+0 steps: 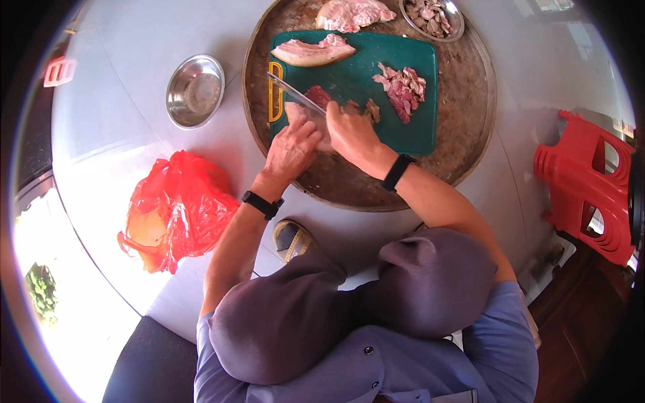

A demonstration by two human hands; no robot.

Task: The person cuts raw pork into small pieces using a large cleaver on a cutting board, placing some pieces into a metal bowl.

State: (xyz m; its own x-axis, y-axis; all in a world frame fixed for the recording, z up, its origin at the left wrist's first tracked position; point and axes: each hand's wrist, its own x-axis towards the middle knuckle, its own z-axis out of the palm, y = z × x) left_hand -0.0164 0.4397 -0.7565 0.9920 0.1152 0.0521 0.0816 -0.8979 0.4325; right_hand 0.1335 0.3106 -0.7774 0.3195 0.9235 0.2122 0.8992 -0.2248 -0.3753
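Observation:
My right hand (355, 133) grips a knife (297, 92), whose blade points up and left across a green cutting board (398, 138). The handle is hidden inside my fist. Fingers of my left hand (293, 150) hold down a pale piece of pork (294, 111) beside the blade. Just beyond the knife lies a dark red piece of meat (317, 94). Small brownish scraps (372, 111) are to the right of my right hand. A heap of sliced meat (403, 91) rests on the board's right side, and a pork slab with skin (312, 52) on its far left.
The board lies on a round wooden surface (461, 95). At its far edge are another pork slab (352, 15) and a steel bowl of meat pieces (459, 31). On the tiled floor are a steel bowl (176, 95), a red plastic bag (189, 206) and a red plastic stool (579, 171).

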